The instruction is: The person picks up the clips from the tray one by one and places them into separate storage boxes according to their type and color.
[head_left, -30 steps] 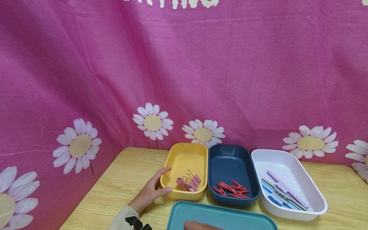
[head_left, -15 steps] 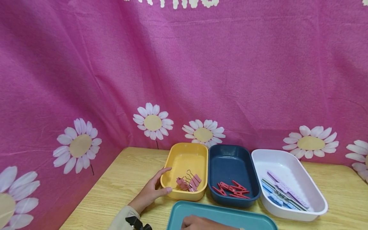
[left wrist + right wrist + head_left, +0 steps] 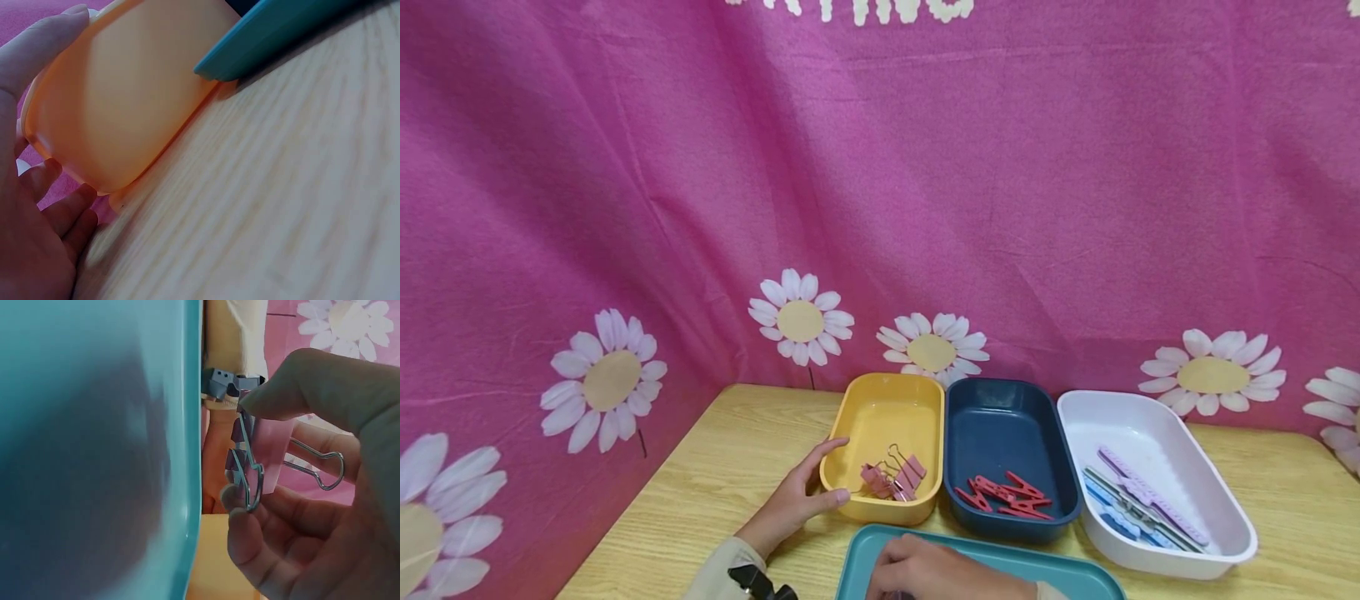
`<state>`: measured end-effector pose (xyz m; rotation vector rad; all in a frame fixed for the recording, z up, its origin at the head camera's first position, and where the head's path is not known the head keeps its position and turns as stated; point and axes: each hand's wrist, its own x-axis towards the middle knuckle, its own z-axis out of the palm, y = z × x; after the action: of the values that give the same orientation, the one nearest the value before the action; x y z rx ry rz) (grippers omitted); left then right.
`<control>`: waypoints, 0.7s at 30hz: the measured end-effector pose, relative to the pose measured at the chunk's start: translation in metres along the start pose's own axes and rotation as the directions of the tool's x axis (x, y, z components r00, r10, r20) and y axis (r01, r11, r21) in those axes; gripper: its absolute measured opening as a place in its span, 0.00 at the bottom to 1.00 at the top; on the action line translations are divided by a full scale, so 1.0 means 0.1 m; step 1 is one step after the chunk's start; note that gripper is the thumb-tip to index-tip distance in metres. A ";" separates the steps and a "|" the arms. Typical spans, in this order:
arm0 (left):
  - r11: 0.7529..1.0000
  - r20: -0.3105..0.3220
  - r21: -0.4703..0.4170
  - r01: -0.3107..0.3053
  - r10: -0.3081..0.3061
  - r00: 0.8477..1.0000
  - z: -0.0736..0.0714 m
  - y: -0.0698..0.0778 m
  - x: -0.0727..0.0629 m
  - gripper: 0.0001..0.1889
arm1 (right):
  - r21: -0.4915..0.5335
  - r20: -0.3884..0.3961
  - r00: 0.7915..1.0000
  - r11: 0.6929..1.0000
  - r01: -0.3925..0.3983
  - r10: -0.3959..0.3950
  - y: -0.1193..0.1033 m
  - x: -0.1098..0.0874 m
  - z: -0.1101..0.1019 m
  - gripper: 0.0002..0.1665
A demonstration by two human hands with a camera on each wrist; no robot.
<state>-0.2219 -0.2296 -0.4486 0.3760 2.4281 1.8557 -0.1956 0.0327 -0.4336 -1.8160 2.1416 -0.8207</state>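
My left hand (image 3: 793, 506) holds the near left corner of a yellow bin (image 3: 887, 400), thumb at the front rim and index finger over the left rim. The left wrist view shows the other fingers by the bin's outer wall (image 3: 131, 106). Pink binder clips (image 3: 902, 479) with wire handles lie inside the bin. Over the teal tray (image 3: 1067, 569), my right hand (image 3: 943, 571) pinches a pink binder clip (image 3: 272, 447) between thumb and fingers. Its wire handles stick out in the right wrist view; the head view mostly hides that clip under the hand.
A navy bin (image 3: 1000, 408) with several red clothespins (image 3: 1003, 493) stands beside the yellow one. Right of it, a white bin (image 3: 1120, 417) holds long lilac, blue and green clips (image 3: 1150, 504). Behind the wooden table (image 3: 700, 467) hangs a pink flowered cloth (image 3: 1000, 167).
My right hand has come further up into the head view over the teal tray, moving away from the near edge. My left hand has stayed on the yellow bin.
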 end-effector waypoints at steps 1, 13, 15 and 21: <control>1.000 0.000 -0.002 0.003 -0.003 1.000 0.00 0.00 0.00 0.35 | 0.007 -0.006 1.000 1.000 -0.017 0.017 0.07 0.00 0.05 0.12; 1.000 0.005 -0.009 0.006 -0.006 1.000 -0.01 -0.02 0.00 0.35 | 0.094 -0.027 0.990 0.986 -0.137 0.140 -0.42 -0.04 -0.41 0.15; 1.000 0.001 -0.005 0.009 -0.009 1.000 -0.01 -0.02 0.00 0.35 | 0.088 -0.041 0.987 0.985 -0.150 0.154 -0.43 -0.05 -0.43 0.15; 1.000 -0.009 0.009 0.013 -0.013 1.000 0.00 -0.01 0.00 0.35 | 0.097 -0.103 0.981 0.983 -0.156 0.166 -0.43 -0.08 -0.47 0.12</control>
<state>-0.2220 -0.2298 -0.4498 0.3519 2.4397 1.8452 -0.1819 0.0497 -0.3733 -1.5639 2.2461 -0.9809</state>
